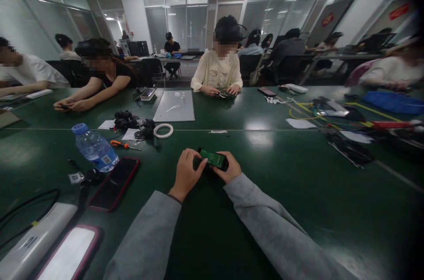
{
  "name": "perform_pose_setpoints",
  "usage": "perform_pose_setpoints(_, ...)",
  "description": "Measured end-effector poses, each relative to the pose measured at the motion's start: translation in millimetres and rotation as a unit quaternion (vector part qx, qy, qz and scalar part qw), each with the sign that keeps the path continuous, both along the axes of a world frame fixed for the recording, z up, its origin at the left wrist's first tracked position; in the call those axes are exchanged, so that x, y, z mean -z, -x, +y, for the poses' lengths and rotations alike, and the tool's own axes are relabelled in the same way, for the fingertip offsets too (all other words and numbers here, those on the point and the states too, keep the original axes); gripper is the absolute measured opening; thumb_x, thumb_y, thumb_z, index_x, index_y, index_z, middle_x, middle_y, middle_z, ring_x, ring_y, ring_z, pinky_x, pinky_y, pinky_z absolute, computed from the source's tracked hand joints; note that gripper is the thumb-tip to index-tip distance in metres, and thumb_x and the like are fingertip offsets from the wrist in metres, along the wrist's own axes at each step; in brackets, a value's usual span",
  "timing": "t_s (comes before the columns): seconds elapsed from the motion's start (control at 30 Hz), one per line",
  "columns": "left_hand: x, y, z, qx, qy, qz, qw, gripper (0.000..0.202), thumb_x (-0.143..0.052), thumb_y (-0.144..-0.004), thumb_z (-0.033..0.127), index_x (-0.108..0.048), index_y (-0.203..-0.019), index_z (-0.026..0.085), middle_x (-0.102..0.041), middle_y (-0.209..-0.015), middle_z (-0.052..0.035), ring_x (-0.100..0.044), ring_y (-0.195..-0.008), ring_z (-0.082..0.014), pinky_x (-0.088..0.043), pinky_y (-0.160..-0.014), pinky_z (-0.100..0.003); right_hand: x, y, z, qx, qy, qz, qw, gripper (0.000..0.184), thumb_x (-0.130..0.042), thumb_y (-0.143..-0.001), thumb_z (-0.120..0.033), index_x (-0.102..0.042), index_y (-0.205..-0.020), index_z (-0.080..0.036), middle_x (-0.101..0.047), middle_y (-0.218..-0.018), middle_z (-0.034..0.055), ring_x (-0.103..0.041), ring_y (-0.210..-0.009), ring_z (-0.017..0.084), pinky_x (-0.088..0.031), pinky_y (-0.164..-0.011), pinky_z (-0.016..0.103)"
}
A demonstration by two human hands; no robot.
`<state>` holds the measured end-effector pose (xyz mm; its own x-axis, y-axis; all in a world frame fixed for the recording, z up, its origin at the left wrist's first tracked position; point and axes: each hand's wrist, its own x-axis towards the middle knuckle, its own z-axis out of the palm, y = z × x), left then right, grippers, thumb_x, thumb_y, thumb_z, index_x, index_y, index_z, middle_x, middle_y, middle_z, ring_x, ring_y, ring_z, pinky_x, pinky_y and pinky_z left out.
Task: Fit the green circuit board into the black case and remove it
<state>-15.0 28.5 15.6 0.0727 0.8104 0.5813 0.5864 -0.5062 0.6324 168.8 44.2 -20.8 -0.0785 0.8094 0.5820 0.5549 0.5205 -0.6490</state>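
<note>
Between my hands, just above the green table (pixel 285 174), is a small black case with a green circuit board (pixel 212 157) in it. My left hand (pixel 188 169) grips its left end, with the thumb on the near edge of the board. Around the right end my right hand (pixel 232 167) is closed, fingers partly under the case. The board's face is tilted up towards me. What lies beneath the case is hidden by my hands. Nearest to my left hand on the table is an orange-handled screwdriver (pixel 121 144).
At left are a water bottle (pixel 96 149), a dark phone (pixel 115 185), a pink-edged phone (pixel 71 255) and a white box (pixel 36 244). Beyond lie black cable bundles (pixel 126 121), a tape ring (pixel 163 130) and a grey panel (pixel 175 112). A person (pixel 220 66) sits opposite.
</note>
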Motion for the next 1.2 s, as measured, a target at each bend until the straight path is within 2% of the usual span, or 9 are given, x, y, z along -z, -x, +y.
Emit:
perform_pose_setpoints(0.17, -5.9, -6.0, -6.5, 0.054, -0.016, 0.055, 0.997, 0.029, -0.057, -0.078, 0.043, -0.054, -0.093, 0.019, -0.053, -0.099, -0.0074, -0.049, -0.098, -0.0213, -0.04, -0.086, -0.038, 1.9, -2.6, 3.0, 0.009, -0.081, -0.045, 0.996, 0.043, -0.064, -0.067, -0.029, -0.048, -0.106, -0.019, -0.052, -0.099, 0.009, -0.053, -0.092, 0.023, -0.048, -0.08, 0.038)
perform_pose_setpoints(0.3, -5.8, -5.7, -4.9, 0.068, 0.003, 0.044, 0.997, 0.035, -0.058, -0.077, 0.045, -0.053, -0.1, 0.019, -0.051, -0.11, -0.0091, -0.047, -0.107, -0.0224, -0.039, -0.091, -0.04, 2.1, -0.3, 1.9, 0.001, -0.116, -0.072, 0.991, 0.043, -0.063, -0.069, -0.025, -0.047, -0.109, -0.018, -0.049, -0.101, 0.0103, -0.052, -0.095, 0.024, -0.049, -0.083, 0.039)
perform_pose_setpoints(0.53, -3.6, -4.6, -3.6, 0.071, 0.026, 0.001, 0.997, 0.039, -0.062, -0.072, 0.046, -0.05, -0.098, 0.019, -0.049, -0.112, -0.0101, -0.046, -0.111, -0.0236, -0.038, -0.094, -0.042, -1.5, 5.5, -3.7, -0.006, -0.143, -0.105, 0.984, 0.046, -0.057, -0.072, -0.019, -0.045, -0.117, -0.018, -0.046, -0.105, 0.0121, -0.05, -0.097, 0.024, -0.049, -0.082, 0.04)
perform_pose_setpoints(0.8, 2.4, -10.5, -1.4, 0.083, 0.068, -0.082, 0.991, 0.035, -0.06, -0.075, 0.039, -0.048, -0.101, 0.019, -0.044, -0.115, -0.0103, -0.047, -0.11, -0.0213, -0.041, -0.091, -0.039, -3.8, 6.0, -5.1, -0.005, -0.146, -0.115, 0.983, 0.052, -0.054, -0.071, -0.013, -0.043, -0.121, -0.02, -0.044, -0.107, 0.0114, -0.049, -0.1, 0.025, -0.048, -0.085, 0.041)
perform_pose_setpoints(0.97, -0.2, -10.6, -3.5, 0.087, 0.063, -0.092, 0.99, 0.031, -0.059, -0.076, 0.034, -0.048, -0.102, 0.019, -0.044, -0.116, -0.0106, -0.047, -0.11, -0.0212, -0.042, -0.091, -0.039, -2.4, 6.0, -4.1, -0.016, -0.148, -0.122, 0.981, 0.057, -0.055, -0.068, -0.011, -0.042, -0.122, -0.02, -0.044, -0.109, 0.0115, -0.047, -0.101, 0.025, -0.048, -0.085, 0.04)
perform_pose_setpoints(1.2, -2.0, -9.4, -3.7, 0.058, 0.039, -0.121, 0.99, 0.03, -0.06, -0.076, 0.03, -0.049, -0.102, 0.019, -0.046, -0.114, -0.0104, -0.046, -0.111, -0.0217, -0.04, -0.094, -0.04, -1.9, 4.8, -2.3, 0.011, -0.131, -0.104, 0.986, 0.055, -0.055, -0.066, -0.011, -0.044, -0.12, -0.02, -0.042, -0.108, 0.0116, -0.048, -0.1, 0.026, -0.047, -0.085, 0.043)
